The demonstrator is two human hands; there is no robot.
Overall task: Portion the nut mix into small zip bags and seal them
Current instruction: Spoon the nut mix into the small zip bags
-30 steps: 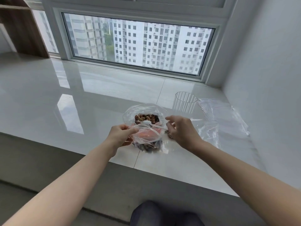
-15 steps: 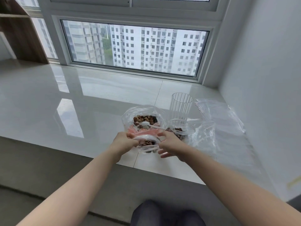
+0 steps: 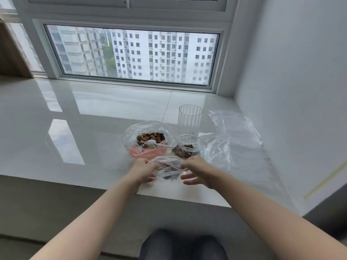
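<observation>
Currently, step: sealing a filled small bag, judged from the two-handed hold at its mouth.
Small bag: lay on the tabletop near the front edge, between both hands; dark nuts showed through the film; mouth bowed apart, so not yet sealed.
Left hand: fingers pinched the bag's left end, probably to anchor the zip strip.
Right hand: thumb and forefinger pinched the right end; the other fingers were spread loosely below, likely free to slide along the seam.
Big bag: stood just behind, mouth rolled wide with pink lining showing, nut mix inside; left gaping for easy scooping.
Spoon: white plastic, rested in the mix with its handle over the rim toward the right, within reach.
Second small bag: just right of the big bag, holding nuts; whether it was sealed could not be told.
Cup: clear, ribbed, upright behind that bag; no contents visible.
Spare bags: flat stack by the wall, right side, well out of the working area.
Risk: uneven pressing could leave a gap in the zip.
</observation>
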